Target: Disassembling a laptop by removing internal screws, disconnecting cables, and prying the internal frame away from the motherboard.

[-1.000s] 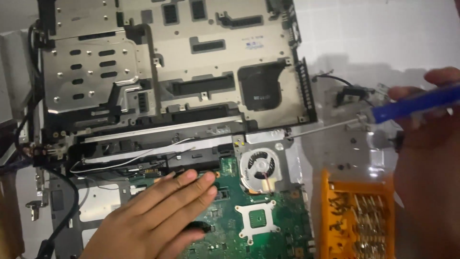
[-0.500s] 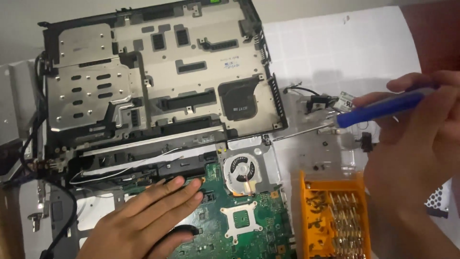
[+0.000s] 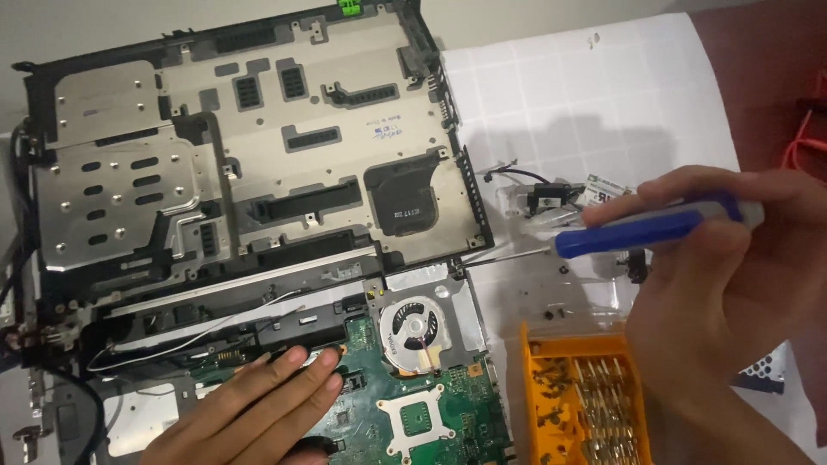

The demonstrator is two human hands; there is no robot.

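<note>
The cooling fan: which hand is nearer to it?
Left. The left hand lies flat on the green circuit board, its fingertips just left of the cooling fan. The right hand holds a blue screwdriver well off to the fan's right.

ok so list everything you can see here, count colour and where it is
grey metal laptop chassis frame: one, silver and black, upper left, propped over the board
green circuit board: one, green, bottom centre
round cooling fan: one, silver with copper, on the board's upper right
orange plastic bit case: one, orange, lower right, holds metal bits
white gridded mat: one, white, upper right under loose small parts
blue-handled screwdriver: one, blue handle, thin metal shaft, tip at the chassis frame's right edge
red cable: one, far right edge
left hand: flat, fingers resting on the circuit board
right hand: grip closed round the screwdriver handle
</note>
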